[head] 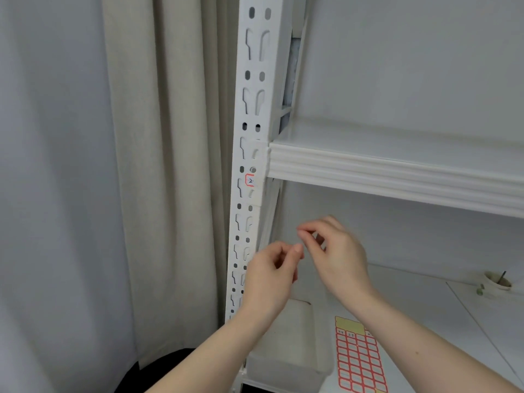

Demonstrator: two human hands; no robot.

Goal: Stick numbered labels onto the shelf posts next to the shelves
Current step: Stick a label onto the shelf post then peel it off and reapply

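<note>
Pale curtains (158, 165) filled the left half of the frame, and a white metal shelving unit took up the right. Its perforated shelf post (251, 114) ran from the top centre down toward the lower middle, pierced by rows of slots and holes. A ribbed upper shelf (397, 177) met the post at mid-height and stretched off to the right edge.

Just below that joint, on the post's front face, sat a small red-bordered label (249, 180) with a handwritten "2-"; whatever followed was too blurred to read. On the lower shelf (425, 307), at the bottom centre-right, lay the label sheet (358, 361), a grid of red-framed blanks under a yellow header strip. Its top row bore handwritten numbers, too small to make out. A paper cup (496, 283) with a stick in it stood near the right edge, and a white box (292, 350) sat in the shelf's left corner beside the post.

Your left hand (269, 275) was raised in front of the post's lower part, fingers curled, thumb and forefinger pressed together. Your right hand (333, 251) hovered just beside it, slightly higher, its fingertips also pinched. Motion blur hid whether either pinch held a label.
</note>
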